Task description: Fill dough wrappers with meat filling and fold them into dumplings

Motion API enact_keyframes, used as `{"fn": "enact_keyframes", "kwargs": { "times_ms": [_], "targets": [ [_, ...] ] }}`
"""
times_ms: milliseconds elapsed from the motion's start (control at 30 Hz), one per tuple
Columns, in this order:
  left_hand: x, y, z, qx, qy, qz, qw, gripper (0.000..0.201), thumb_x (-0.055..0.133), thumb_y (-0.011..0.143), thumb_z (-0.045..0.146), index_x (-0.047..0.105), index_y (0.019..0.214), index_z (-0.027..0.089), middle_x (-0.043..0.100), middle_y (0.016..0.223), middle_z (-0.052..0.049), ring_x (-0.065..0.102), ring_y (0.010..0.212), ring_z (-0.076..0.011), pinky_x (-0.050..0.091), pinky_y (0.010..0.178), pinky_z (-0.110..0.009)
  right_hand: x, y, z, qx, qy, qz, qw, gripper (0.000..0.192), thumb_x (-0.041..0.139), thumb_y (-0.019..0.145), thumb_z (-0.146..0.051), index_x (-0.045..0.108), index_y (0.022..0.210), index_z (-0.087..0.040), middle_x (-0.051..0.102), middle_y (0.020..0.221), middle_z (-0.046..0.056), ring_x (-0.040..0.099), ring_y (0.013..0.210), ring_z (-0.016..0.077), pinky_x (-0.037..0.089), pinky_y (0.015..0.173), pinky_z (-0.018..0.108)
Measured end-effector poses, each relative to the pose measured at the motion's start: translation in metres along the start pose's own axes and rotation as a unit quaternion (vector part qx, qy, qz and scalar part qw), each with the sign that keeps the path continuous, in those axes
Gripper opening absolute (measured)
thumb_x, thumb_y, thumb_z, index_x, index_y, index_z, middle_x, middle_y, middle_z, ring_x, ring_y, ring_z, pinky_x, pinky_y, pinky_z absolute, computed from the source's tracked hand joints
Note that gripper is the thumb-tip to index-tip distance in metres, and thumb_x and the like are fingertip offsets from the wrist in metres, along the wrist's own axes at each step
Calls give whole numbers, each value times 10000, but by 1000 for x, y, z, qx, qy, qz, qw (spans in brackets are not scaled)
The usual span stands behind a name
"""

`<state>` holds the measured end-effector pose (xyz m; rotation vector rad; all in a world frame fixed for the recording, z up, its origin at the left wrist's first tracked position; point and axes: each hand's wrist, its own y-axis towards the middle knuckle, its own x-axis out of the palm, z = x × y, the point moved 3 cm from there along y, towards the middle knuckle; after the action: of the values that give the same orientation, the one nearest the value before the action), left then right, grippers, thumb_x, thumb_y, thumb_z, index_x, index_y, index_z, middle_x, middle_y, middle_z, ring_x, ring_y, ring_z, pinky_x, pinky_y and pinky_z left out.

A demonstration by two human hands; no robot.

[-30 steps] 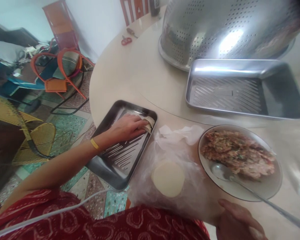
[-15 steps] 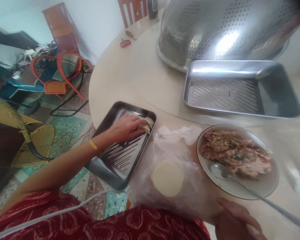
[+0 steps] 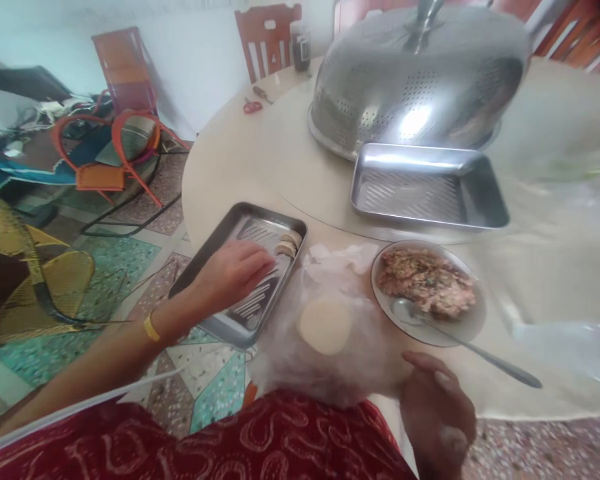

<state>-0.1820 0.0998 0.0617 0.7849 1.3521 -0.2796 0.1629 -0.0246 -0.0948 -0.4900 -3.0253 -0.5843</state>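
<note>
My left hand (image 3: pixel 240 270) hovers over a dark metal tray (image 3: pixel 180 283), its fingers loosely bent and nothing seen in them. Two dumplings (image 3: pixel 287 243) sit side by side in the tray's far right corner, just beyond my fingertips. Round dough wrappers (image 3: pixel 325 325) lie on a clear plastic bag to the right of the tray. At the table's near edge, my right hand (image 3: pixel 437 410) holds nothing that I can see; one finger is stretched out and the others are partly curled. A glass plate of minced filling (image 3: pixel 427 283) with a metal spoon (image 3: pixel 485 357) is just beyond it.
A second metal tray (image 3: pixel 430 220) stands behind the filling, against a large perforated metal dome (image 3: pixel 380 87). Crumpled white paper (image 3: pixel 337 260) lies by the wrappers. Farther back are red-handled scissors (image 3: pixel 253 106) and a dark bottle (image 3: pixel 301 50). Chairs (image 3: pixel 100 177) stand left.
My left hand has let go of the dumplings and drawn back toward me. They stay in the tray's corner. The view has shifted and takes in more of the table's right side.
</note>
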Motion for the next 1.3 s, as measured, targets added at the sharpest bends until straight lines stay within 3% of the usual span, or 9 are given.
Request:
{"fn": "enact_keyframes", "kwargs": {
  "times_ms": [67,133,267,400,567,800,1067,1300],
  "targets": [
    [-5,-5,38,36,-43,9,998,130,514,996,171,640,1027,166,718,952,-52,623,836,-162,466,764,-292,10,6,-4,-51,48,18,997,391,524,876,-515,676,1169,-307,694,1024,108,658,939,307,511,730,478],
    [1,-9,72,75,-80,-29,994,119,555,979,184,639,1063,173,715,1006,-55,619,859,-169,464,772,-302,21,11,-9,-70,65,17,995,364,509,908,-464,683,1176,-289,698,1020,98,662,917,275,504,745,457],
    [27,-8,107,97,-98,-105,985,254,740,870,309,657,1071,176,688,1033,-70,612,900,-225,448,775,-347,33,12,-28,-102,61,18,993,349,483,942,-430,679,1171,-254,670,1061,101,652,951,261,524,778,469],
    [43,-3,106,76,-89,-129,985,346,812,800,352,680,1050,154,672,1062,-101,596,924,-239,427,807,-355,33,-6,-51,-157,46,-33,986,345,465,954,-384,668,1203,-256,665,1071,103,641,984,265,536,787,481],
    [48,-3,102,71,-84,-126,986,227,784,810,270,703,989,156,679,1025,-93,579,906,-230,390,787,-344,25,-30,-61,-126,9,-119,985,355,439,979,-359,656,1243,-264,652,1196,111,619,1097,279,515,889,517],
    [56,0,98,74,-88,-107,988,92,710,827,208,729,905,163,694,959,-95,579,848,-207,393,746,-318,27,-38,-67,-98,42,-66,992,325,436,993,-326,698,1161,-233,663,1128,102,647,1012,232,536,837,435],
    [62,2,92,82,-123,-86,985,111,694,776,112,755,849,169,699,898,-84,589,825,-191,407,721,-286,24,-37,-62,-70,-18,-98,993,280,473,972,-291,700,1120,-222,670,1148,106,651,1055,240,549,870,451],
    [56,3,96,107,-119,-67,985,160,627,791,95,709,674,167,689,802,-83,553,720,-178,390,685,-315,30,-16,-61,-140,-139,-122,973,206,532,941,-246,695,1060,-206,699,1115,101,677,1040,236,576,867,442]
  ]
}}
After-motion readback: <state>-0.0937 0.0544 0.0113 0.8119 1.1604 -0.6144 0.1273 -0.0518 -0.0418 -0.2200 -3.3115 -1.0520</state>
